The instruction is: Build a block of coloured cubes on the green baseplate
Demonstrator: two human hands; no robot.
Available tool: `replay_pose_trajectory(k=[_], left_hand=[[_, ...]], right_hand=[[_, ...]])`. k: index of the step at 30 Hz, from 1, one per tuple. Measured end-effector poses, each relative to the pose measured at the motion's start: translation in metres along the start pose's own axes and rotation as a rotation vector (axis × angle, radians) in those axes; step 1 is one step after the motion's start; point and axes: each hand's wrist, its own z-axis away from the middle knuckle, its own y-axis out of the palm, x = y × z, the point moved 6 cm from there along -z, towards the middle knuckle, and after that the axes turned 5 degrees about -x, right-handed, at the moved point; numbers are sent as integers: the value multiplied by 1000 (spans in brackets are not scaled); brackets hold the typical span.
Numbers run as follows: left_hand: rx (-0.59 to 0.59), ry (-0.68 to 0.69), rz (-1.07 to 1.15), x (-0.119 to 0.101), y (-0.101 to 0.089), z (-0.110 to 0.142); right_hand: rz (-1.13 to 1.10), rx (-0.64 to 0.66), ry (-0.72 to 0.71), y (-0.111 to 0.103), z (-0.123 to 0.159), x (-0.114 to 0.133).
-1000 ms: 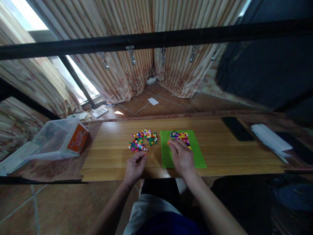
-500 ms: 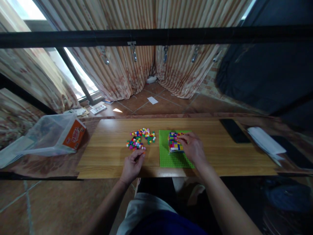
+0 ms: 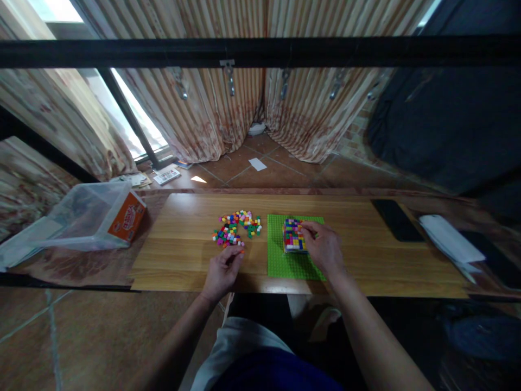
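A block of many-coloured toy bricks (image 3: pixel 293 239) stands on a green studded baseplate (image 3: pixel 277 266). My right hand (image 3: pixel 325 247) reaches over the block's right side, thumb and forefinger pinched at its top; whether a brick is between them is hidden. On the left, my left hand (image 3: pixel 223 271) pinches a small orange brick (image 3: pixel 242 251) at its fingertips. Just beyond that hand lies a loose pile of small coloured bricks (image 3: pixel 230 236) on the wood. The right side of the block is covered by my right hand.
The wooden table (image 3: pixel 183 244) carries a black phone (image 3: pixel 391 220) at the right. Beyond its right end are white papers (image 3: pixel 451 236) and another dark flat object (image 3: pixel 494 258). To the left sits a clear plastic bin (image 3: pixel 89 217) with an orange label. A dark bar (image 3: pixel 252 53) crosses the view above.
The camera view has shifted slightly. My right hand stays at the block's top, its fingertips a little farther right on it. My left hand still holds the orange brick near the pile.
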Motion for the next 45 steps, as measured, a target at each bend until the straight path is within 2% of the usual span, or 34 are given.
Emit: replay_pose_trajectory(k=[15,25,28,31,35,38,42,45], left_hand=[[11,18,-16,-4,0,0],[-3,30,-18,-2,-1,0],[-3,21,16,0,0,0],[-18,6,33,2,1,1],[-18,-3,33,3,1,2],[-11,0,32,2,1,2],[1,6,48,-2,0,2],[8,12,44,-5,0,1]], right_hand=[[-97,-69,301,5,-3,-13],[-65,-47,307,3,-7,-15],[-70,-99,267,0,2,-6],[-150,-122,158,5,17,17],[-247,84,-39,34,43,58],[-277,204,-103,56,59,79],[-294,293,-165,75,68,93],[-293,311,-157,83,70,95]])
